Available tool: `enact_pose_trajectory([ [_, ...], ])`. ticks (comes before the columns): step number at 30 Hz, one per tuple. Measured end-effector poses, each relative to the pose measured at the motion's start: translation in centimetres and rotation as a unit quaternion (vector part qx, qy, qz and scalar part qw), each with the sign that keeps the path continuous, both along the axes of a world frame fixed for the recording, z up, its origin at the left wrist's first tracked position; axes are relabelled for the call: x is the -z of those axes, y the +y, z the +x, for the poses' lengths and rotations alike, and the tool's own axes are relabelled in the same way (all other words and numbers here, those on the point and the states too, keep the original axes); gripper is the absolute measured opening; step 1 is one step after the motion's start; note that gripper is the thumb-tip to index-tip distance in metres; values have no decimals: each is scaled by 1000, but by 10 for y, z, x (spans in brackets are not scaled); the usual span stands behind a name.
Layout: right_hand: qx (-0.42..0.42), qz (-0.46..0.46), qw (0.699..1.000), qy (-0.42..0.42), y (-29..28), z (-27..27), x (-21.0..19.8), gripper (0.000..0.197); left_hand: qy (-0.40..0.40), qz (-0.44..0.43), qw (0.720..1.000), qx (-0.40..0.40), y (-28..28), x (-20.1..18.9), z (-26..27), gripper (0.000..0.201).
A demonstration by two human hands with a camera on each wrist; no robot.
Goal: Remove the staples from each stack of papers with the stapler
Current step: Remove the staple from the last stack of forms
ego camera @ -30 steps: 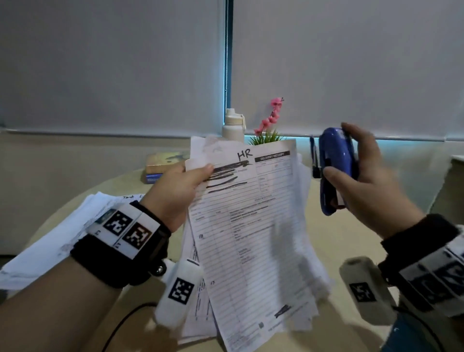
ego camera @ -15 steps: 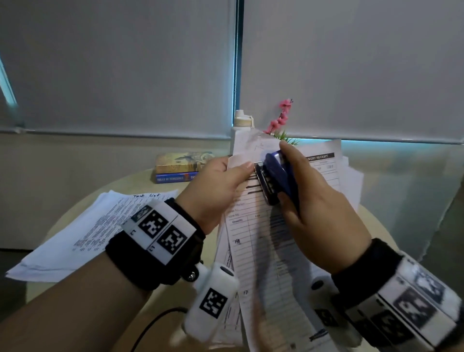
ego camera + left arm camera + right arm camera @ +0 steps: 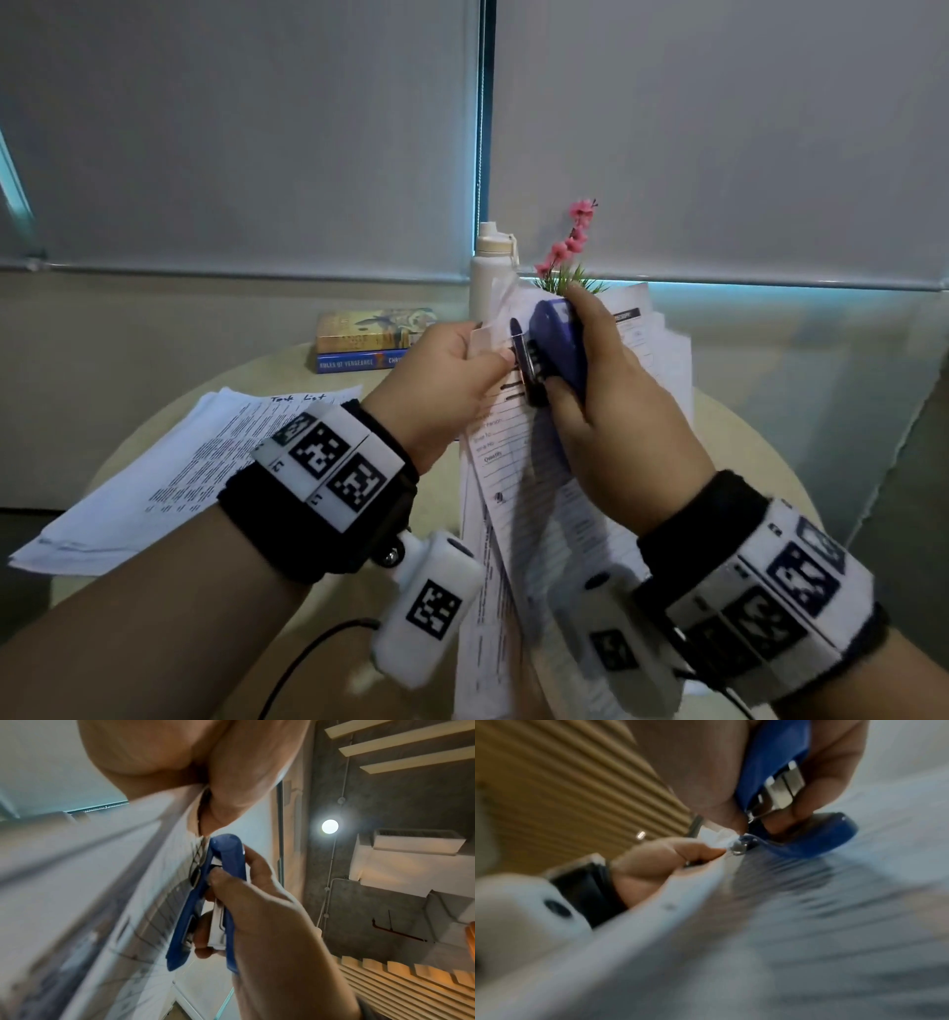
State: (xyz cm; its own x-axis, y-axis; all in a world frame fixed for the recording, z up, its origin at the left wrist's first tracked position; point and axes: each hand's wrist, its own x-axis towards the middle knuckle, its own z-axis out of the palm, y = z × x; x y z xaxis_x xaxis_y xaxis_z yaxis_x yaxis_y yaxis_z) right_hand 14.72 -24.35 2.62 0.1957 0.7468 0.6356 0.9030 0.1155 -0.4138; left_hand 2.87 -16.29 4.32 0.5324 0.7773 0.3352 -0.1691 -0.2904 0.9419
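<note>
My left hand pinches the top left corner of a stapled stack of printed forms, held up above the table. My right hand grips a blue stapler, its rear end set against that corner right beside my left thumb. In the left wrist view the stapler lies along the paper stack, with my right hand's fingers curled round it. The right wrist view shows the stapler's metal tip at the crumpled paper corner by my left thumb. The staple itself is not visible.
A second stack of papers lies on the left of the round beige table. At the back stand two books, a white bottle and a pink flower plant. Grey blinds cover the window behind.
My right hand swung the stapler in from the right onto the stack's top left corner. Over the last half second it stays there with only a small shift.
</note>
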Motion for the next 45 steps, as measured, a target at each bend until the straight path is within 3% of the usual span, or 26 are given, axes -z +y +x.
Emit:
enact_pose_trajectory([
  [2, 9, 8, 999, -34, 1, -2, 2, 72, 9, -3, 1000, 2, 1, 1, 0, 43],
  [3, 15, 12, 999, -42, 1, -2, 4, 72, 13, -3, 1000, 2, 2, 3, 0, 42],
  [6, -4, -4, 1000, 15, 4, -1, 6, 72, 20, 1, 1000, -13, 5, 8, 0, 14],
  [10, 17, 28, 999, -35, 7, -1, 10, 70, 22, 0, 1000, -11, 7, 13, 0, 22],
  [13, -19, -7, 999, 46, 11, 2, 10, 71, 32, 2, 999, -11, 7, 17, 0, 18],
  [16, -13, 15, 1000, -4, 10, 3, 11, 71, 37, 11, 999, 0, 6, 21, -2, 30],
  [19, -44, 2, 997, 69, 13, 6, 15, 71, 47, 22, 999, -1, 6, 24, -2, 30],
  [25, 3, 59, 998, -13, 10, 0, 24, 72, 59, 23, 998, -4, 4, 27, 0, 18],
  [30, -70, 28, 980, 185, 17, 8, 22, 65, 70, 28, 997, 15, 0, 29, -1, 34],
  [32, -43, 55, 976, 207, 19, 20, 19, 65, 89, 33, 995, 13, -1, 36, -4, 25],
  [34, -54, 87, 943, 316, 18, 38, 15, 64, 85, 23, 996, -3, 1, 40, -11, 17],
  [36, -117, 112, 881, 444, 12, 62, 14, 45, 49, -9, 998, -24, 10, 40, -19, 19],
  [38, -175, 109, 840, 501, 3, 88, 17, 41, -3, -43, 998, -42, 21, 37, -27, 21],
  [41, -233, 68, 818, 521, -11, 116, 25, 58, -42, -67, 996, -31, 27, 31, -35, 23],
  [44, -276, 5, 806, 524, -18, 122, 32, 60, -32, -76, 997, -11, 29, 29, -37, 33],
  [45, -281, -17, 806, 521, -20, 120, 33, 51, -29, -82, 996, -3, 28, 29, -37, 36],
])
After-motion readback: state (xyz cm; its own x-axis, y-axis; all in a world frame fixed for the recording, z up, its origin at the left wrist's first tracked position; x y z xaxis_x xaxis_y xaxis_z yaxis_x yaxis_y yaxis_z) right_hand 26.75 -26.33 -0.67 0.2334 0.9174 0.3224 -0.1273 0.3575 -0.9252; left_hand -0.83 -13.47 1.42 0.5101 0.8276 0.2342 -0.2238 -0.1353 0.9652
